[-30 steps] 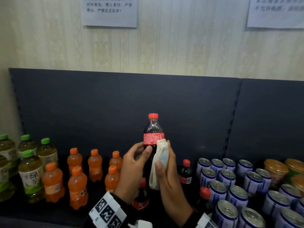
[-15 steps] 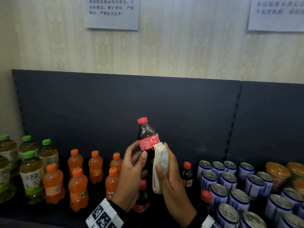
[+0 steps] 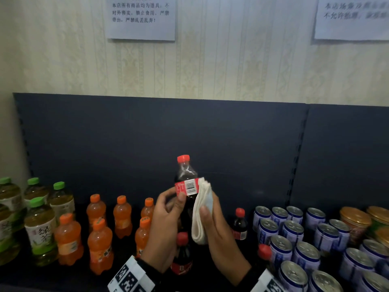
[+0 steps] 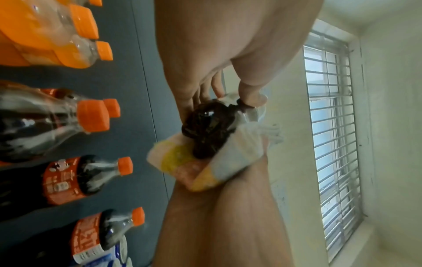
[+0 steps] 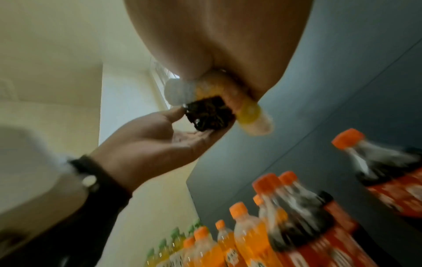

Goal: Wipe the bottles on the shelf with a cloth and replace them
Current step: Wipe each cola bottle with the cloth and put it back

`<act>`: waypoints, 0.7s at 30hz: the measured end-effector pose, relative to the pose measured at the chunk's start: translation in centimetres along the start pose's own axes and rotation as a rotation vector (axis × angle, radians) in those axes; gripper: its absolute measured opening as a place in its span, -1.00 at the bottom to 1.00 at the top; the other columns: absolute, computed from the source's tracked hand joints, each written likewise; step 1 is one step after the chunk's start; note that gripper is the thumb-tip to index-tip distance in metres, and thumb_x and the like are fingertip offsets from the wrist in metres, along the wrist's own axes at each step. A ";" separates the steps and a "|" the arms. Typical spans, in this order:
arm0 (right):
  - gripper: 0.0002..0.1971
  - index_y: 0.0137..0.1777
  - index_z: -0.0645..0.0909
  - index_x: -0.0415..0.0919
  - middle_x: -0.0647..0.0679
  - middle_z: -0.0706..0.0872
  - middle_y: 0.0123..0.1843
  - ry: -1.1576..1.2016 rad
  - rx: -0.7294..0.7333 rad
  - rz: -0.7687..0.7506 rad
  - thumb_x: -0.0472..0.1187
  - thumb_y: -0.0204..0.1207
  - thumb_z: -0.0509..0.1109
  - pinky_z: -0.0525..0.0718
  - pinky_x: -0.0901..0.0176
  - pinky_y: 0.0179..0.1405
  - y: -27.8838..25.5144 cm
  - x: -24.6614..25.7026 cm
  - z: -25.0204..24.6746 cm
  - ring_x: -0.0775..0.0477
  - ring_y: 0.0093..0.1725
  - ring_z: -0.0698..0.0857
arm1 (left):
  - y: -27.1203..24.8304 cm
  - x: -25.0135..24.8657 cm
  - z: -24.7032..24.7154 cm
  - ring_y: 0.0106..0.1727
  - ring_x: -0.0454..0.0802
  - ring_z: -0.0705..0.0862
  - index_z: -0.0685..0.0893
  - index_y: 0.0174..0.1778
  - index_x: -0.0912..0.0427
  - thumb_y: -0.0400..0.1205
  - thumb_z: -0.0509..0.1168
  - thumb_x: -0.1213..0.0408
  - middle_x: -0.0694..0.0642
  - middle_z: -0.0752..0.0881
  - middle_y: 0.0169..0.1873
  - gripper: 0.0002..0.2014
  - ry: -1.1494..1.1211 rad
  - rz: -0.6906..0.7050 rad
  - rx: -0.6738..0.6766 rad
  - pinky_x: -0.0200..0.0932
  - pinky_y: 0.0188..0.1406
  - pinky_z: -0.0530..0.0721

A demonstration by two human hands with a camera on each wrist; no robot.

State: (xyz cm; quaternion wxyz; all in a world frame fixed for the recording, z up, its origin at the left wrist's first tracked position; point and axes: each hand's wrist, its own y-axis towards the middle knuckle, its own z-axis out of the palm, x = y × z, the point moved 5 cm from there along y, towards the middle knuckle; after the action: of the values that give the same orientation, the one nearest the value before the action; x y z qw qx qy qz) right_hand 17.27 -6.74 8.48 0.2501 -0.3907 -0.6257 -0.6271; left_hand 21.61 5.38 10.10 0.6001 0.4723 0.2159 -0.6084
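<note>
A cola bottle (image 3: 186,175) with a red cap and red label is lifted above the shelf, nearly upright, its barcode facing me. My left hand (image 3: 168,220) grips it at and below the label, thumb in front. My right hand (image 3: 212,218) holds a folded pale cloth (image 3: 202,209) pressed against the bottle's right side. In the left wrist view the bottle's base (image 4: 207,133) shows with the cloth (image 4: 230,162) wrapped beside it. The right wrist view is blurred, but it shows the base (image 5: 210,115), the cloth (image 5: 248,112) and the left hand (image 5: 155,137).
More small cola bottles (image 3: 240,224) stand on the dark shelf below my hands. Orange soda bottles (image 3: 99,247) and green tea bottles (image 3: 40,230) fill the left. Several blue-and-white cans (image 3: 292,230) and gold-lidded tubs (image 3: 355,218) crowd the right. A dark back panel (image 3: 126,144) rises behind.
The bottle leaned left half a second ago and now stands nearly upright, turned so the barcode faces me. The cloth stays against its right side.
</note>
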 end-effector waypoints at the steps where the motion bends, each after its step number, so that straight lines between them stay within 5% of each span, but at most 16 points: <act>1: -0.40 0.84 0.14 0.14 0.29 0.43 0.77 -0.013 0.011 0.012 0.06 0.84 0.17 0.29 0.01 0.85 -0.5 -0.6 0.3 0.25 0.78 0.34 | 0.0 0.0 -0.2 0.15 0.09 0.88 0.63 0.37 0.20 0.61 0.36 0.12 0.18 0.89 0.11 -0.58 -0.004 0.002 -0.013 0.05 0.15 0.79; 5: -0.35 0.84 0.07 0.22 0.40 0.38 0.76 -0.006 -0.031 -0.006 0.11 0.80 0.19 0.36 0.15 0.80 0.4 -0.1 0.0 0.34 0.75 0.34 | -0.7 0.6 0.6 0.29 0.14 0.81 0.69 0.35 0.12 0.73 0.26 0.08 0.19 0.85 0.21 -0.67 0.090 -0.027 0.050 0.14 0.33 0.76; 8: -0.40 0.82 0.19 0.19 0.28 0.50 0.71 0.004 -0.099 -0.050 0.11 0.80 0.20 0.50 0.17 0.68 2.2 1.6 -0.8 0.24 0.70 0.48 | -1.2 0.8 1.8 0.28 0.01 0.83 0.73 0.37 0.07 0.69 0.30 0.02 0.10 0.87 0.22 -0.62 0.137 -0.038 0.228 -0.17 0.13 0.82; 10: -0.43 0.81 0.27 0.14 0.22 0.51 0.70 -0.024 -0.088 -0.086 0.11 0.81 0.20 0.49 0.10 0.68 2.6 2.4 -0.9 0.18 0.71 0.49 | -1.0 0.6 1.8 0.24 0.01 0.85 0.76 0.33 0.10 0.68 0.31 -0.01 0.13 0.88 0.19 -0.62 0.156 -0.040 0.276 -0.20 0.09 0.82; 15: -0.45 0.78 0.28 0.13 0.13 0.60 0.63 -0.008 -0.042 -0.078 0.08 0.82 0.23 0.57 0.06 0.65 0.6 0.8 -0.5 0.06 0.66 0.57 | 0.0 0.3 -0.2 0.16 0.18 0.87 0.67 0.38 0.23 0.67 0.36 0.08 0.27 0.87 0.14 -0.59 0.055 -0.053 0.143 -0.11 -0.03 0.86; 21: -0.46 0.75 0.28 0.28 0.20 0.66 0.58 0.009 -0.016 0.015 0.16 0.78 0.23 0.61 0.15 0.61 0.4 0.4 -0.7 0.15 0.61 0.62 | -0.7 0.8 0.0 0.16 0.23 0.84 0.66 0.40 0.24 0.69 0.38 0.13 0.30 0.83 0.23 -0.60 -0.026 -0.149 0.193 0.00 -0.02 0.84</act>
State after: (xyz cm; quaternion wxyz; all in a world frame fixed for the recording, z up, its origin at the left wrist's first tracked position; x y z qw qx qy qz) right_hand 17.31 -7.37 9.08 0.2546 -0.3944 -0.6166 -0.6320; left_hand 21.05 5.05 9.20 0.5075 0.5028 0.1831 -0.6754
